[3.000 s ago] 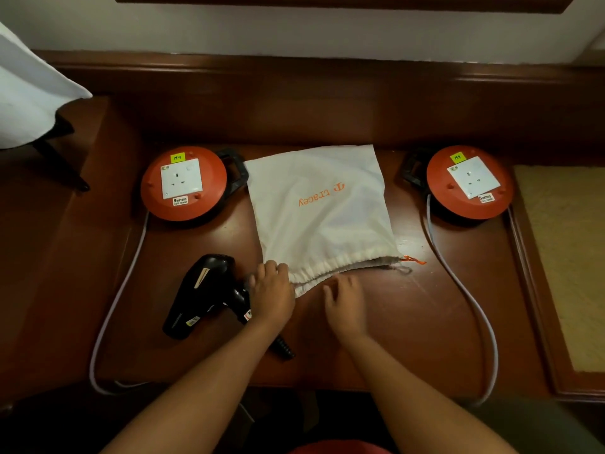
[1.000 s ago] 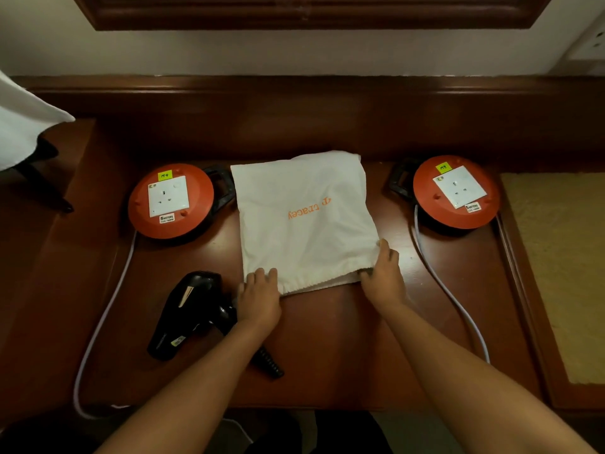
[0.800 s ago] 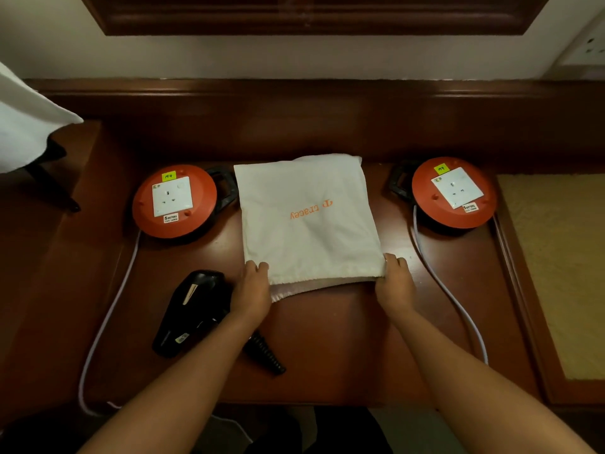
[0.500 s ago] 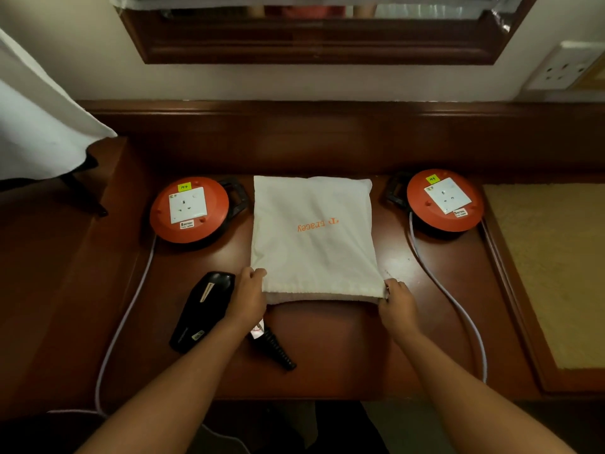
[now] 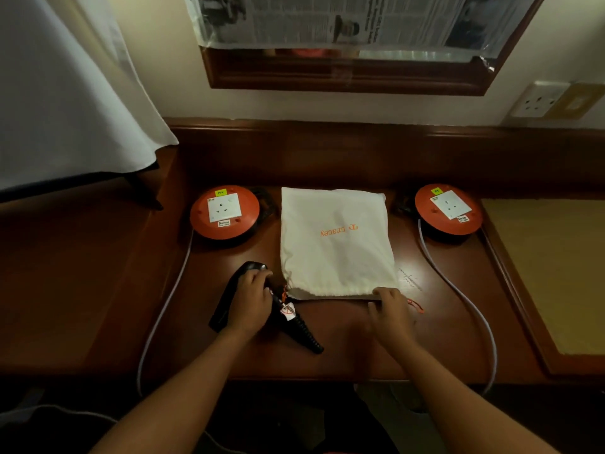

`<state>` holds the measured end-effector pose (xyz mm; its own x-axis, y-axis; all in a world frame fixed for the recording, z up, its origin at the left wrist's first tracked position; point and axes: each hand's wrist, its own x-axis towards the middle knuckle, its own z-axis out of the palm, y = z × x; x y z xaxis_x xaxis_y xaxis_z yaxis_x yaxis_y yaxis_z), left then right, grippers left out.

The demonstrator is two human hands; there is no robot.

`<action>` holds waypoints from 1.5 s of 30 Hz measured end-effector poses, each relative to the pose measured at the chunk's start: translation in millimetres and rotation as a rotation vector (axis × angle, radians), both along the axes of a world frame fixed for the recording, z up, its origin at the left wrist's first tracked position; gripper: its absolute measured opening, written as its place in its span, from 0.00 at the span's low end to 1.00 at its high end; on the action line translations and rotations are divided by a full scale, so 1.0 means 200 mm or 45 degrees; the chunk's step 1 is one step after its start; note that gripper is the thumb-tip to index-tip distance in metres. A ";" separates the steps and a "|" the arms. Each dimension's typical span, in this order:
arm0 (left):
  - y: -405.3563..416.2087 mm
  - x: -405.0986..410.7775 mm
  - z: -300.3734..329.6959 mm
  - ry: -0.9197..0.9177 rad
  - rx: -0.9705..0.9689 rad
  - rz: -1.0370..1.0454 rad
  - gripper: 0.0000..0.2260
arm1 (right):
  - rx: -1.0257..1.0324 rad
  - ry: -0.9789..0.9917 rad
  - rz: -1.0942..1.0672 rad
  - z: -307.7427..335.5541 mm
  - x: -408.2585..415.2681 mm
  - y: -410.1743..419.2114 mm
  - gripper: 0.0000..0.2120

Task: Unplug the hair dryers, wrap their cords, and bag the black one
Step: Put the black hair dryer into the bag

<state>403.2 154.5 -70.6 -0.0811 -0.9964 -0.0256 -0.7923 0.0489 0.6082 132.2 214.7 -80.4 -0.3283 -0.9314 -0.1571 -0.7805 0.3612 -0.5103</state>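
Wooden desk (image 5: 343, 355) — left hand (image 5: 250, 301) on black hair dryer (image 5: 229, 296), right hand (image 5: 389, 309) at bag (image 5: 337, 244)

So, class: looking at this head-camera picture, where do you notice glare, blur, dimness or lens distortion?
Head view: dim, warm lighting overall; a small glare patch on the desk right of the white bag; the right hand looks slightly motion-blurred; wide-angle distortion bows the desk's edges; under the desk is too dark to read.

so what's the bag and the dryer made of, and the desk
The bag looks like matte off-white woven cloth, probably cotton: soft creases, gathered drawstring mouth. The hair dryer under the left hand seems hard black plastic with a slight sheen. The desk looks like dark varnished wood or veneer: it reflects light.
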 end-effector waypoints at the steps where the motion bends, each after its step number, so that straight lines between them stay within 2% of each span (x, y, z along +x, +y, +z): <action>1: 0.01 0.03 0.00 0.001 -0.029 0.025 0.16 | 0.014 -0.024 0.045 0.00 0.06 0.01 0.16; 4: 0.05 0.14 -0.04 0.015 -0.027 0.103 0.17 | 0.066 -0.083 0.192 0.00 0.24 0.02 0.17; 12: 0.03 0.26 -0.09 0.187 0.233 0.284 0.26 | 0.338 -0.226 0.499 -0.11 0.58 -0.08 0.22; 15: -0.01 0.29 -0.14 0.284 0.382 0.313 0.31 | 0.441 -0.197 0.497 -0.17 0.64 -0.12 0.31; 17: -0.02 0.31 -0.16 0.367 0.451 0.308 0.32 | 0.446 -0.146 0.472 -0.20 0.68 -0.13 0.34; 21: -0.02 0.31 -0.19 0.473 0.512 0.284 0.32 | 0.385 -0.208 0.390 -0.24 0.74 -0.15 0.35; 25: -0.06 0.34 -0.25 0.478 0.528 0.295 0.38 | 0.332 -0.259 0.326 -0.26 0.79 -0.20 0.33; 31: -0.07 0.36 -0.26 0.572 0.485 0.281 0.32 | 0.251 -0.275 0.278 -0.27 0.83 -0.22 0.34; 34: -0.07 0.38 -0.26 0.599 0.469 0.264 0.29 | 0.227 -0.268 0.275 -0.27 0.84 -0.20 0.29; 39: -0.05 0.42 -0.24 0.587 0.475 0.189 0.24 | 0.238 -0.337 0.208 -0.25 0.88 -0.15 0.29; 45: 0.01 0.52 -0.22 0.560 0.448 0.064 0.21 | 0.189 -0.271 0.159 -0.20 0.93 -0.07 0.28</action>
